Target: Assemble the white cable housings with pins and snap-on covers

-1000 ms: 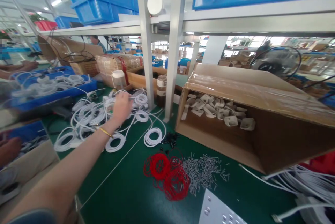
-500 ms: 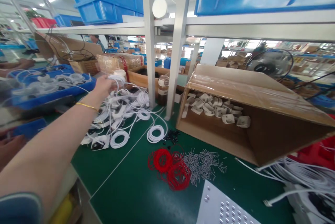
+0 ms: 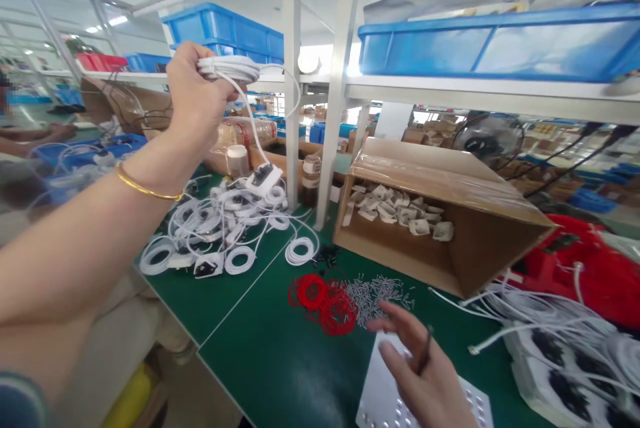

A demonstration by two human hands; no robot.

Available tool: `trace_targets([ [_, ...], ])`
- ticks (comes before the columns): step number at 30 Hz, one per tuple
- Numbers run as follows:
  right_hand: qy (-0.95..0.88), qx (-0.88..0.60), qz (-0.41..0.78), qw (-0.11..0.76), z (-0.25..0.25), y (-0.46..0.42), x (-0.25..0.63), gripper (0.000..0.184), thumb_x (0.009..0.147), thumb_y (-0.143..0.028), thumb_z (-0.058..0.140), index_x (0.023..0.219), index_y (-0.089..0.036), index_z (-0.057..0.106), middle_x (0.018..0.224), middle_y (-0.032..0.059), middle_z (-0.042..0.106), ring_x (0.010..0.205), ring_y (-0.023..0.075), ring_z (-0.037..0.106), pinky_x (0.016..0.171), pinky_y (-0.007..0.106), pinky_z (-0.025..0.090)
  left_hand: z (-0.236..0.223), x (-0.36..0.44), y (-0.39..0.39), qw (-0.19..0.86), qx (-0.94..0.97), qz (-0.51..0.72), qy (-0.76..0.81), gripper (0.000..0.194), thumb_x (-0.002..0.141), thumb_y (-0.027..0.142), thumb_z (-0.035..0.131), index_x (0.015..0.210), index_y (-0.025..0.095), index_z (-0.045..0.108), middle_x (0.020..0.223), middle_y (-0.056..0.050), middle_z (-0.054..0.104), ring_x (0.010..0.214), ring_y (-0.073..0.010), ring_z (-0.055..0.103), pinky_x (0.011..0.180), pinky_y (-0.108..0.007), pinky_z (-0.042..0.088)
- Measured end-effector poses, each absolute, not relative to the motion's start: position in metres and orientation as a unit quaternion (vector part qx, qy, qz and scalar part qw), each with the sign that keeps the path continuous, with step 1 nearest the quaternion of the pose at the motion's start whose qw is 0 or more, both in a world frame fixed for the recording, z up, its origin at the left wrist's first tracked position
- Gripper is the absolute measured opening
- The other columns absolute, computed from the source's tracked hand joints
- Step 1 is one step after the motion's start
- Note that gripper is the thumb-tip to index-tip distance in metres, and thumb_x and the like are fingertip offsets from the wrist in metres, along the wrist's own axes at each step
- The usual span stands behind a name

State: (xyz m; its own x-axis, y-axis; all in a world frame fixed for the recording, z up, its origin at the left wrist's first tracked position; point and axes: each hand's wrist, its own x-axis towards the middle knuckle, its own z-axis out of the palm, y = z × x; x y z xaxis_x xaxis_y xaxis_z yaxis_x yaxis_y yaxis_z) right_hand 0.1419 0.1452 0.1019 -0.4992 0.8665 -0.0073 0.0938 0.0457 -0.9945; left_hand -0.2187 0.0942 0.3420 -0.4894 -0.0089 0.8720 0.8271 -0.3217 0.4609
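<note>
My left hand [image 3: 197, 91] is raised above the pile and closed on a coil of white cable [image 3: 230, 68]. From the coil a strand hangs down to a white housing with a black part [image 3: 265, 178], just above the heap of coiled white cables [image 3: 220, 221]. My right hand [image 3: 425, 375] is over a white plate with rows of round holes [image 3: 375, 375], its fingers apart. A thin dark strip shows by its fingers; what it is I cannot make out. Nearby lie red wire loops [image 3: 337, 311] and a pile of small metal pins or screws [image 3: 375, 295].
An open cardboard box [image 3: 400, 255] on its side holds several white parts. White cables and housings [image 3: 555, 368] lie at the right by a red bin [image 3: 585, 268]. Shelf posts [image 3: 333, 115] rise mid-table. Another person's arm [image 3: 35, 138] is at the far left.
My left hand has lifted the coil up from the pile, its cable and housing trailing below. My right hand has come into view over the plate. The view has tilted up slightly.
</note>
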Motion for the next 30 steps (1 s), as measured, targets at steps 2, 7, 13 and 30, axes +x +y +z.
trace_targets([
  [2,-0.603,-0.271,0.676,0.324,0.123,0.142,0.103,0.066,0.069,-0.044,0.071,0.127,-0.031,0.042,0.117,0.0072,0.059,0.040,0.0009,0.032,0.037,0.018,0.030,0.338,-0.189,0.087,0.276,-0.403,-0.732,-0.474,0.040,0.054,-0.006,0.068,0.073,0.017,0.041,0.061,0.008,0.049,0.058,-0.0090,0.053,0.066,-0.036,0.053],
  [7,-0.447,0.011,0.883,0.140,0.133,0.111,0.030,0.080,0.062,-0.048,0.076,0.131,-0.034,0.036,0.104,0.0027,0.062,0.040,-0.0008,0.018,0.037,0.015,0.014,0.301,-0.119,0.060,0.102,-0.366,-0.821,-0.427,0.033,0.059,-0.002,0.063,0.075,0.017,0.043,0.077,0.000,0.060,0.069,-0.0159,0.063,0.070,-0.039,0.054],
  [13,-0.429,0.036,0.902,0.014,0.113,0.067,0.045,0.055,0.062,-0.042,0.077,0.107,-0.021,0.054,0.082,0.0025,0.065,0.039,0.0003,0.021,0.037,0.016,0.014,0.228,-0.109,0.016,0.153,-0.306,-0.824,-0.452,0.031,0.065,0.011,0.062,0.083,0.021,0.040,0.097,-0.002,0.059,0.091,-0.0177,0.063,0.093,-0.042,0.046],
  [30,-0.861,-0.408,0.295,0.072,0.058,0.086,0.103,0.037,0.076,-0.041,0.059,0.105,-0.018,0.053,0.083,0.0088,0.067,0.078,0.0258,0.064,0.064,0.029,0.040,0.025,-0.045,-0.033,0.034,-0.580,-0.227,-0.782,0.089,0.063,0.033,0.074,0.138,0.022,0.028,0.140,-0.015,0.039,0.127,-0.0381,0.038,0.104,-0.056,0.033],
])
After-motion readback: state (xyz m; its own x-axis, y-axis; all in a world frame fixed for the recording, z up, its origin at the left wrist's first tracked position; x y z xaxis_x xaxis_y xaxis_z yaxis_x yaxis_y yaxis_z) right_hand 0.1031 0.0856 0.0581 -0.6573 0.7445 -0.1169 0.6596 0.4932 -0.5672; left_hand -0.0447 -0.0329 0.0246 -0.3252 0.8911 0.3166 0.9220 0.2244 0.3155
